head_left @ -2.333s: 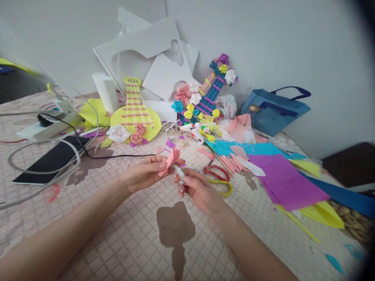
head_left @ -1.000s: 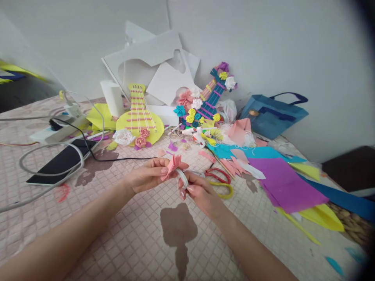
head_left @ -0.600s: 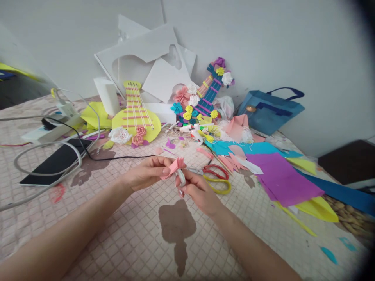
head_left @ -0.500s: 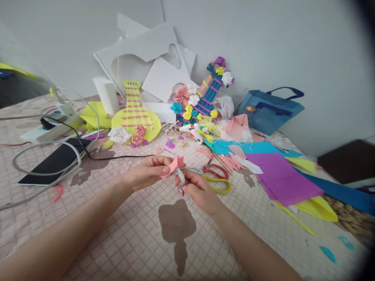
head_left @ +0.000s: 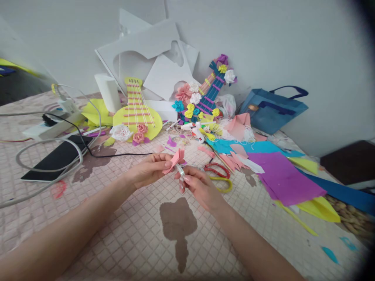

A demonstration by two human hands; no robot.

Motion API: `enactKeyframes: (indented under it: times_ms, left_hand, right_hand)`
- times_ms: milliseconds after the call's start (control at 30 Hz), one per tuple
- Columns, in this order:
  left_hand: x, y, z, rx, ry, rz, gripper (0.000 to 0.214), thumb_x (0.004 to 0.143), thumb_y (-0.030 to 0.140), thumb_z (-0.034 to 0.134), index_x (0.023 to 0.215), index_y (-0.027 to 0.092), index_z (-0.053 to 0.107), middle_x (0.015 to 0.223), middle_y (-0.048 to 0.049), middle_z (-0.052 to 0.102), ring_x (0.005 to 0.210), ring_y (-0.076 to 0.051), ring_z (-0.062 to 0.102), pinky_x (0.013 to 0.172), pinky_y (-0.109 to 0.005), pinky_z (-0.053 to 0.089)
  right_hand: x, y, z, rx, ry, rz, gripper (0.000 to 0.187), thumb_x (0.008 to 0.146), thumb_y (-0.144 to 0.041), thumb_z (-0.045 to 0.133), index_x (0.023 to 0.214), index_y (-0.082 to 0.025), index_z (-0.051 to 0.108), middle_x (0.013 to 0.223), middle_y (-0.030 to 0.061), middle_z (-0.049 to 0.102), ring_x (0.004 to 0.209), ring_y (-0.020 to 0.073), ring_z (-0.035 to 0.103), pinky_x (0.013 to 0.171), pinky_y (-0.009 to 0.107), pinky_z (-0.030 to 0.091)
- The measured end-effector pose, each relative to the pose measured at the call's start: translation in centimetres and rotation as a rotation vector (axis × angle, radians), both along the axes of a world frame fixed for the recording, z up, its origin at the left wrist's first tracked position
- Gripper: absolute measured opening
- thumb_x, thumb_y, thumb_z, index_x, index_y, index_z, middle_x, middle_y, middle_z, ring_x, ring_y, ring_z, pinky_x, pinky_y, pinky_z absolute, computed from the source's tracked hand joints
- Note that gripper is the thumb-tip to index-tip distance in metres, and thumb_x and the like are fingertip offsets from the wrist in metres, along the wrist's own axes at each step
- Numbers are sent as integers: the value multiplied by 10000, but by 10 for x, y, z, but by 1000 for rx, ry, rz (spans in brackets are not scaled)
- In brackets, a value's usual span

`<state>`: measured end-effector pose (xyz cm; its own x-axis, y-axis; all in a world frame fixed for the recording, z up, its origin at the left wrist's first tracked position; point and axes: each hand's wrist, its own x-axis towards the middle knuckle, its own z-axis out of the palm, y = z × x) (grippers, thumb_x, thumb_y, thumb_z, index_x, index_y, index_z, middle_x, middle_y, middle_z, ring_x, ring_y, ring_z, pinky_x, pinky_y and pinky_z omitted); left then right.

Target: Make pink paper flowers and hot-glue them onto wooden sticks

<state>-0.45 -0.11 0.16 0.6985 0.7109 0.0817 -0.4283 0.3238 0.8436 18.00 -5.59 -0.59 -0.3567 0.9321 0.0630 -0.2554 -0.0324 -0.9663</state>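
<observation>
My left hand (head_left: pixel 148 169) pinches a small pink folded paper flower (head_left: pixel 175 159) just above the tiled tabletop. My right hand (head_left: pixel 197 187) is closed on a small white tape roll (head_left: pixel 181 171) held against the base of the flower. The two hands touch at the middle of the view. Red and yellow scissors (head_left: pixel 218 174) lie on the table just right of my right hand.
Sheets of purple paper (head_left: pixel 281 179), blue and yellow paper spread at the right. A yellow paper guitar (head_left: pixel 137 115), a blue flowered guitar (head_left: pixel 209 91) and white cut boards lean at the back wall. A glue gun (head_left: pixel 195 128), a black phone (head_left: pixel 55 158), cables and a blue bag (head_left: pixel 272 109) lie around.
My hands stay together on the flower and tape roll; the flower has tilted and risen slightly, and the roll has turned in my right fingers. The camera shifted a little.
</observation>
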Motion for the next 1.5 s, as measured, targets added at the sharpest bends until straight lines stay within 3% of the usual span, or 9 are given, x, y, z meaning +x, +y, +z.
enactKeyframes:
  times_ms: [233, 400, 567, 867, 1000, 1133, 1300, 1500]
  left_hand:
    - [-1, 0, 9, 176, 54, -106, 133, 832, 230, 647, 747, 128, 655, 780, -62, 653, 768, -190, 628, 734, -327, 465]
    - [-2, -1, 12, 240, 110, -97, 132, 851, 235, 626, 782, 128, 659, 793, -83, 686, 780, -201, 643, 741, -335, 467]
    - [0, -1, 8, 190, 108, -63, 151, 837, 252, 644, 759, 122, 647, 760, -81, 682, 737, -182, 630, 685, -297, 451]
    - [0, 2, -1, -55, 14, 1, 193, 764, 255, 728, 675, 112, 635, 620, -8, 598, 699, -151, 636, 695, -243, 475]
    - [2, 3, -5, -145, -25, 37, 223, 739, 263, 753, 636, 99, 642, 745, -48, 660, 736, -131, 639, 753, -223, 500]
    - [4, 3, -7, -226, -31, 88, 185, 713, 272, 776, 739, 110, 689, 814, -33, 668, 745, -116, 637, 789, -213, 510]
    - [4, 2, -6, -167, -3, 77, 204, 723, 287, 763, 695, 105, 676, 835, -57, 675, 732, -128, 622, 739, -222, 512]
    - [3, 0, -2, -67, 40, 60, 283, 762, 284, 725, 566, 125, 598, 658, -34, 628, 705, -145, 614, 744, -260, 494]
  right_hand:
    - [3, 1, -2, -4, -48, 36, 127, 814, -277, 545, 796, -197, 642, 808, 12, 566, 619, 105, 447, 575, 258, 383]
    - [3, 0, -1, -16, -56, 55, 129, 814, -251, 516, 790, -194, 629, 779, 4, 550, 586, 97, 436, 561, 257, 365]
    - [2, 1, 1, -29, -43, 69, 129, 780, -216, 500, 792, -187, 626, 810, 7, 548, 588, 92, 432, 561, 258, 357]
    - [4, 1, 2, -38, -25, 59, 193, 731, -157, 564, 890, -198, 666, 728, -28, 523, 558, 72, 437, 554, 239, 354]
    - [6, 2, 5, -45, 31, 75, 197, 780, -228, 579, 939, -211, 695, 694, -25, 515, 567, 81, 455, 556, 244, 361]
    - [7, 3, 7, -74, 48, 66, 152, 797, -275, 612, 906, -218, 701, 657, -27, 497, 583, 89, 440, 558, 243, 377]
    - [5, 4, 7, -135, 59, 57, 149, 782, -298, 644, 887, -213, 708, 725, -15, 525, 605, 85, 438, 576, 238, 417]
    - [5, 4, 4, -156, 80, 47, 123, 773, -282, 646, 834, -189, 697, 742, -8, 538, 613, 83, 461, 582, 236, 434]
